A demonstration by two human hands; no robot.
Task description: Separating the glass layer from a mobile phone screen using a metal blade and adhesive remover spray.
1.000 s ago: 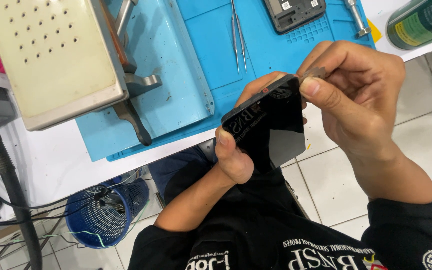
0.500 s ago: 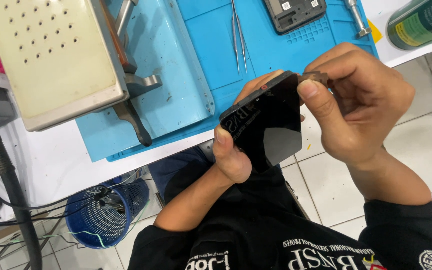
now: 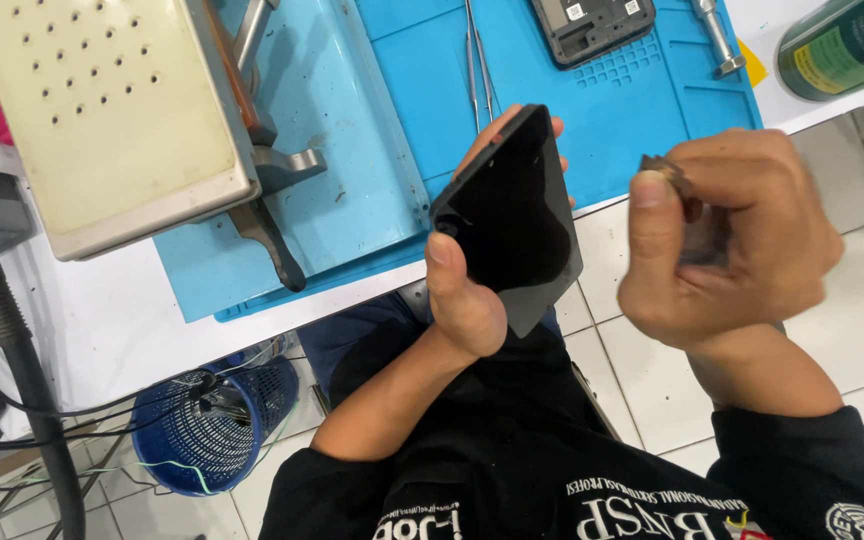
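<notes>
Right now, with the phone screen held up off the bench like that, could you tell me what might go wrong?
The left hand grips the black phone screen by one edge, out past the blue mat and over the tiled floor; a slip could drop it there. The right hand pinches a small brown pick close by, which might scratch or crack the glass if pushed hard.

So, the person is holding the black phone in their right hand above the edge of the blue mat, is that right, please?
Not quite: the head view shows the black phone in the left hand, not the right. The right hand pinches a small dark piece beside it. It is indeed above the edge of the blue mat.
</notes>
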